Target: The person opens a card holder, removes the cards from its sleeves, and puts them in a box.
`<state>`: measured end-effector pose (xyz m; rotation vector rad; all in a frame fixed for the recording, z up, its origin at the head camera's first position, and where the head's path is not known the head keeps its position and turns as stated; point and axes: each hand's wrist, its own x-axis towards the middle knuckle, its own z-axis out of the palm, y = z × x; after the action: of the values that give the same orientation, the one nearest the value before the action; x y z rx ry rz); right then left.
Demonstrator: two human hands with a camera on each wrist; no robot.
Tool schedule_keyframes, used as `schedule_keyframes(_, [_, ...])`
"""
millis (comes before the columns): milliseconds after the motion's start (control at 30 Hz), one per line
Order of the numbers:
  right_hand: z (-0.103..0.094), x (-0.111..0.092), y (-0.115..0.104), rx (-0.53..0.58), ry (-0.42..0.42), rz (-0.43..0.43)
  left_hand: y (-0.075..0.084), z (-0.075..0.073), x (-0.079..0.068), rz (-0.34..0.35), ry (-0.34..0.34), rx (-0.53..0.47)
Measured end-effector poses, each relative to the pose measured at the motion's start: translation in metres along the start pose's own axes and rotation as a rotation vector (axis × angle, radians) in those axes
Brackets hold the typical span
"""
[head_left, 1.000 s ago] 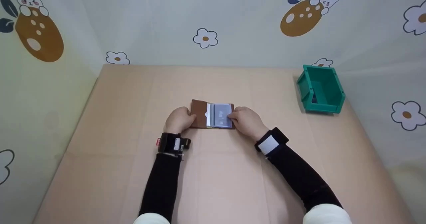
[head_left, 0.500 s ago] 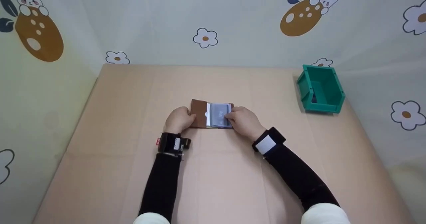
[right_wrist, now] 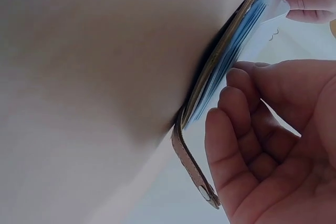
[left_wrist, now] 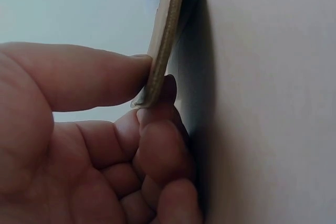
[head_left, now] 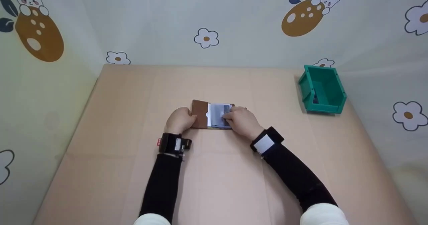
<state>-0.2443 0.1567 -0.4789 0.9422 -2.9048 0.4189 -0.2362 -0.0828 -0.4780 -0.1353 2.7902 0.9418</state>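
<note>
A brown card holder [head_left: 200, 114] lies spread on the table with its clear plastic sleeves [head_left: 216, 113] showing. My left hand [head_left: 180, 119] pinches its left cover between thumb and fingers; the stitched cover edge [left_wrist: 169, 35] shows close up in the left wrist view. My right hand [head_left: 245, 120] is over the right half, thumb and forefinger pinching the free edge of a plastic sleeve. Seen from the right wrist, several stacked sleeves [right_wrist: 231, 53] fan out beyond the fingertips, and a strap with a snap button [right_wrist: 191, 169] hangs off the holder's end.
A green bin [head_left: 322, 89] stands at the table's back right, with a small dark thing [head_left: 315, 99] inside by its left wall. Patterned cloth walls [head_left: 207, 11] rise behind and beside the tan tabletop [head_left: 117, 124].
My right hand has shifted a little left across the sleeves, carrying a sleeve's edge with it, and a darker strip now shows beside the fingers. The left hand stays put on the cover.
</note>
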Motion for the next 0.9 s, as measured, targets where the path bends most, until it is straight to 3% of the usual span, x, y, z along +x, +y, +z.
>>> schedule_keyframes(533, [-0.003,0.006,-0.002,0.032,-0.072,0.04,0.001,0.0,0.0,-0.02,0.025,0.01])
schedule_keyframes(800, [-0.002,0.005,-0.001,0.047,-0.062,0.032,0.011,-0.005,-0.005,-0.022,0.204,0.018])
schedule_keyframes(900, [-0.001,0.006,-0.001,0.052,-0.068,0.042,0.018,-0.007,-0.008,0.006,0.228,0.028])
